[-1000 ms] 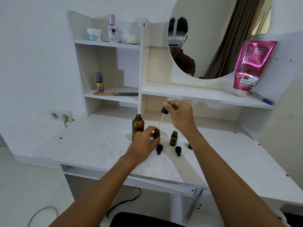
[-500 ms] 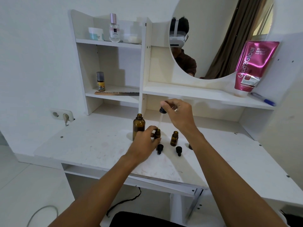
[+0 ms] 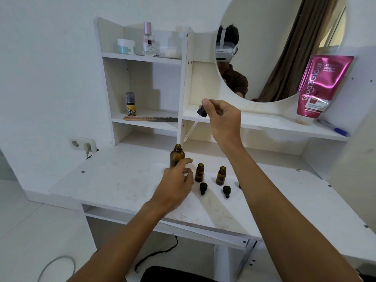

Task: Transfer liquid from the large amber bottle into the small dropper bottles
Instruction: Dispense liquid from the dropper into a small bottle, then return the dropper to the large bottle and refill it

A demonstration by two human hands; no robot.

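Toward the back of the white, faintly scuffed desk top (image 3: 122,186), left of its middle, stands the large amber glass bottle (image 3: 177,156), round-shouldered, narrow-necked and uncapped; the left hand (image 3: 176,185) is just in front of it, fingers loosely curled with the forefinger reaching to the bottle's lower body, though whether it actually grips cannot be told. Just right of that hand stand two small amber glass dropper bottles, the nearer (image 3: 199,172) and the farther (image 3: 221,175), both open and upright; before each lies a black ribbed cap, one (image 3: 203,187) and another (image 3: 226,191), on the bare surface. Above them the right hand (image 3: 221,121) pinches the black rubber bulb of a clear glass dropper (image 3: 193,127), whose slim tube slants down-left, its tip hanging just above and beside the large bottle's mouth, not yet inside. The step in hand looks like a refill; next the tip must be lowered straight into the narrow neck, the bulb squeezed and released, while the left hand steadies the smooth, easily tipped glass.
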